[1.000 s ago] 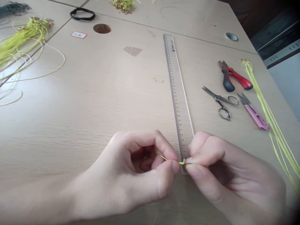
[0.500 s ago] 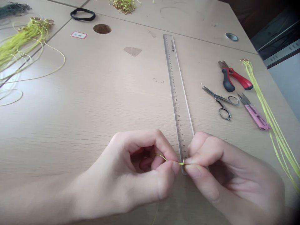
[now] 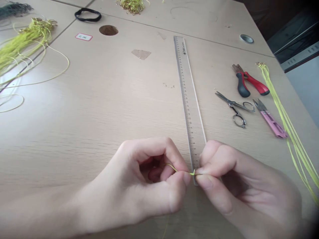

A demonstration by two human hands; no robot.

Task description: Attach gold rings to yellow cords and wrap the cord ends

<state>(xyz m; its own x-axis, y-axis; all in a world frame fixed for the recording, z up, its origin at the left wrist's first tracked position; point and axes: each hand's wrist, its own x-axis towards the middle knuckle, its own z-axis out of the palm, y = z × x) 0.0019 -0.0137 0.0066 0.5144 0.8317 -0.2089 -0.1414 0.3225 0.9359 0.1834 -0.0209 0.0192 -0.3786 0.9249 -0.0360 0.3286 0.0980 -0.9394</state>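
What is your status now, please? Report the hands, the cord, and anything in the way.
Left hand and right hand: both pinching yellow cord at fingertips. Ruler lies under the pinch, not blocking.

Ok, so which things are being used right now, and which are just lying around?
Being used: left hand, right hand, the short yellow cord pinched between them, and probably the ruler just under it.

Lying around: pliers, scissors, pink snips, cord bundle.
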